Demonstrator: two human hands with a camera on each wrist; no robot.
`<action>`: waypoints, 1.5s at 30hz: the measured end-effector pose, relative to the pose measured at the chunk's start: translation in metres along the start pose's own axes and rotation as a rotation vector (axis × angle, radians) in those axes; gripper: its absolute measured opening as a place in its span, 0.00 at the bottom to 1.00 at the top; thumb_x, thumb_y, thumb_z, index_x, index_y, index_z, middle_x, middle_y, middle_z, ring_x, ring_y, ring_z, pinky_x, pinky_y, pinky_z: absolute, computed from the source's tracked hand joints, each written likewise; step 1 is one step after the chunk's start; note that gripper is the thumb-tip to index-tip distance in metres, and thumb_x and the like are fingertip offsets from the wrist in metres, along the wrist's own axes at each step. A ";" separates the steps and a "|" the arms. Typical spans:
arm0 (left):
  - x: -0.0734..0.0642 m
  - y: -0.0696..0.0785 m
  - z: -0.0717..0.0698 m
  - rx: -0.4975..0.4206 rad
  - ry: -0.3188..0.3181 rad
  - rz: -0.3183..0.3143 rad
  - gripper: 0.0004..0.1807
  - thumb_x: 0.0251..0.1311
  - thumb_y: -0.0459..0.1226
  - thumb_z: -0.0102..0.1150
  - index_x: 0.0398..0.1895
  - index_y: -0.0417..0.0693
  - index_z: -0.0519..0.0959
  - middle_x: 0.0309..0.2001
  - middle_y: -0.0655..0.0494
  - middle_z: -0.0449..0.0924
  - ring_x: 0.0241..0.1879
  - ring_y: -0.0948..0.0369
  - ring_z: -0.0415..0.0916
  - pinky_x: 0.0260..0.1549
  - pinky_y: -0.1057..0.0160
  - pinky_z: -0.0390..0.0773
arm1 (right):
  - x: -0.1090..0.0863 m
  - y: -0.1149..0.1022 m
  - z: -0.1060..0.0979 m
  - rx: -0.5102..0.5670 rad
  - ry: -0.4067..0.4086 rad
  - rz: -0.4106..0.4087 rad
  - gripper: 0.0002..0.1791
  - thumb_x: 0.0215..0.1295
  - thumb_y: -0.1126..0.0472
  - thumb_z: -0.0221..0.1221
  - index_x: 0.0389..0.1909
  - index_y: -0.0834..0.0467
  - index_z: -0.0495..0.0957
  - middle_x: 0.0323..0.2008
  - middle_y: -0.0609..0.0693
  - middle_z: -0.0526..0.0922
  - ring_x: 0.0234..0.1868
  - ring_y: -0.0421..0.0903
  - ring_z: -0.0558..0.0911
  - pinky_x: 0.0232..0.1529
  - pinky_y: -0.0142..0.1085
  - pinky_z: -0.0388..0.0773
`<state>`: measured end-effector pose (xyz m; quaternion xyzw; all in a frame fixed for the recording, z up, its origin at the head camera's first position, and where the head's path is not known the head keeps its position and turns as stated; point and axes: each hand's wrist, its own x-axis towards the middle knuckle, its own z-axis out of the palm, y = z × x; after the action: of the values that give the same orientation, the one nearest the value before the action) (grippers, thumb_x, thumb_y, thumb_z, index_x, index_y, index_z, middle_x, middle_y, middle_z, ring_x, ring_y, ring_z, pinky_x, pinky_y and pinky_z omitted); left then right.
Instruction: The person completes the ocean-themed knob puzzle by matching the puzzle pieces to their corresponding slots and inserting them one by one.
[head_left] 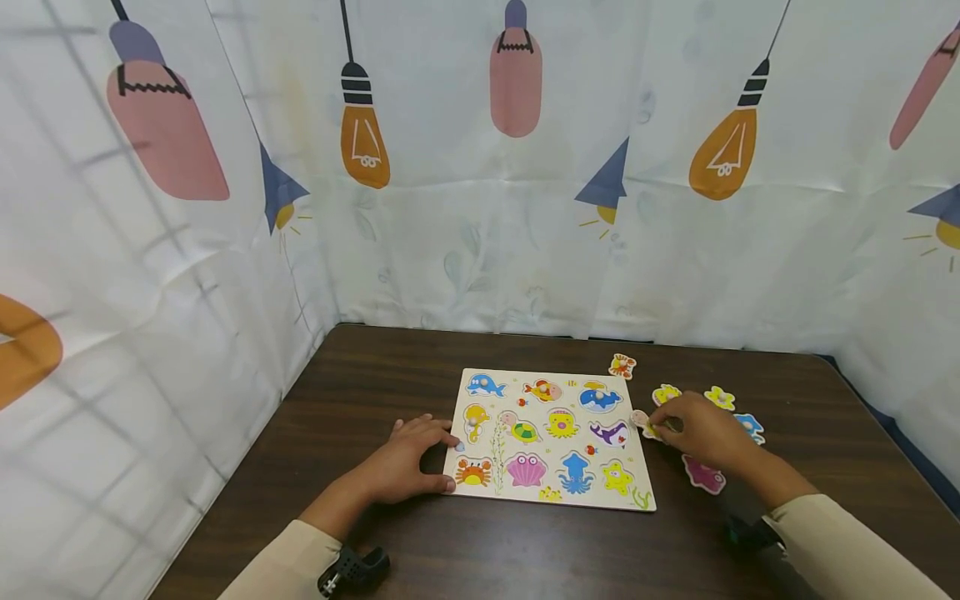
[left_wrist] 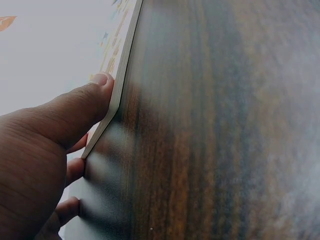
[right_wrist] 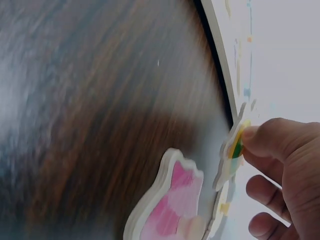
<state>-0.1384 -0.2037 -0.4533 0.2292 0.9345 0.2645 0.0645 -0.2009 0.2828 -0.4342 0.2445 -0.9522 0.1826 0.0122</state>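
A pale wooden puzzle board (head_left: 551,492) printed with sea animals lies on the dark table. At its left side rests my left hand (head_left: 408,462), fingers along the edge and thumb on the near left corner. The left wrist view shows that thumb (left_wrist: 102,80) on the board's rim, the other fingertips beside it. Just off the board's right edge, my right hand (head_left: 701,429) pinches a turtle puzzle piece (right_wrist: 231,150) with a yellow and green shell between thumb and fingers. The piece is tilted close to the board's edge. Under the right hand lies a pink piece (head_left: 703,475).
More loose pieces lie right of the board: an orange one (head_left: 622,366) by the far corner, a yellow one (head_left: 664,393), a yellow star-like one (head_left: 720,397) and a blue one (head_left: 750,427). A patterned curtain (head_left: 450,267) surrounds the table's far and left sides.
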 end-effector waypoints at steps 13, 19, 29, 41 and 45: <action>-0.001 0.000 0.000 -0.002 0.001 0.009 0.32 0.55 0.56 0.74 0.60 0.57 0.79 0.71 0.51 0.69 0.75 0.38 0.54 0.67 0.24 0.42 | 0.007 -0.021 0.008 0.008 -0.017 0.010 0.08 0.59 0.60 0.74 0.39 0.47 0.90 0.37 0.38 0.85 0.37 0.40 0.78 0.38 0.42 0.80; 0.000 -0.001 0.000 0.003 0.000 0.001 0.32 0.54 0.56 0.75 0.60 0.58 0.79 0.72 0.51 0.69 0.75 0.39 0.54 0.67 0.25 0.42 | 0.012 -0.033 0.012 0.010 -0.014 -0.032 0.06 0.60 0.59 0.73 0.38 0.46 0.90 0.36 0.36 0.82 0.38 0.41 0.77 0.36 0.40 0.78; -0.001 0.001 0.001 -0.001 0.002 -0.003 0.32 0.54 0.56 0.75 0.60 0.57 0.79 0.71 0.51 0.69 0.75 0.39 0.54 0.68 0.25 0.42 | 0.022 -0.048 0.020 0.018 -0.025 -0.028 0.06 0.61 0.56 0.73 0.38 0.44 0.91 0.37 0.37 0.81 0.40 0.41 0.76 0.37 0.37 0.79; -0.002 0.004 0.000 -0.010 0.003 0.003 0.31 0.54 0.54 0.75 0.60 0.56 0.80 0.71 0.50 0.69 0.75 0.38 0.54 0.67 0.25 0.42 | 0.031 -0.063 0.024 -0.008 -0.007 -0.132 0.05 0.61 0.57 0.73 0.37 0.45 0.91 0.34 0.31 0.82 0.42 0.38 0.77 0.38 0.37 0.79; -0.001 0.001 0.001 -0.006 0.007 0.003 0.31 0.54 0.55 0.75 0.60 0.57 0.80 0.71 0.51 0.69 0.75 0.39 0.54 0.68 0.25 0.42 | 0.034 -0.069 0.024 -0.017 -0.003 -0.155 0.05 0.61 0.56 0.73 0.38 0.44 0.91 0.35 0.31 0.82 0.41 0.38 0.77 0.37 0.35 0.78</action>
<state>-0.1365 -0.2028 -0.4539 0.2294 0.9337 0.2680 0.0615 -0.1967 0.2028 -0.4298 0.3177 -0.9320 0.1726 0.0268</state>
